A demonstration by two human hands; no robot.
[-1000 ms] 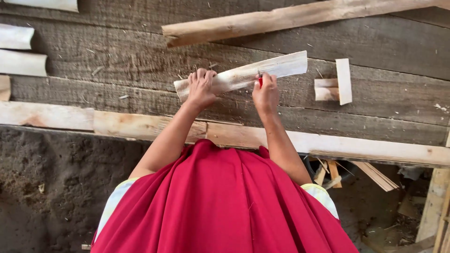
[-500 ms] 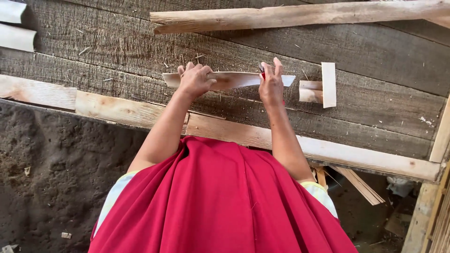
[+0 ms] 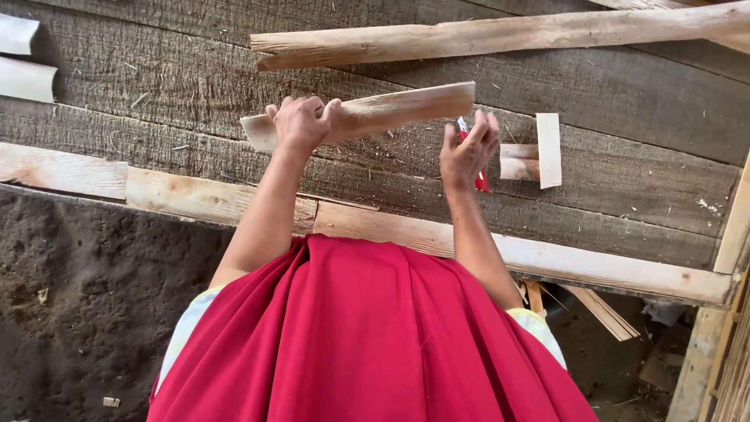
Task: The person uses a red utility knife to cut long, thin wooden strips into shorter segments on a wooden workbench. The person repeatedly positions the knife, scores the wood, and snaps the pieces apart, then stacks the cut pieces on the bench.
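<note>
My left hand (image 3: 301, 123) grips a flat, pale wooden slat (image 3: 406, 105) near its left end and holds it tilted above the rough grey plank bench (image 3: 195, 86). My right hand (image 3: 467, 152) is off the slat, just below its right end, and is closed around a small red-handled tool (image 3: 476, 170). Red cloth (image 3: 367, 344) covers my lap below the bench edge.
A long split wooden pole (image 3: 500, 35) lies across the back of the bench. Two short wood offcuts (image 3: 539, 152) sit to the right of my right hand. Pale curved pieces (image 3: 23, 59) lie at the far left. A light timber rail (image 3: 547, 262) edges the bench front.
My right hand has come off the slat and dropped slightly below it with the red tool. My left hand has tipped the slat so its right end sits higher.
</note>
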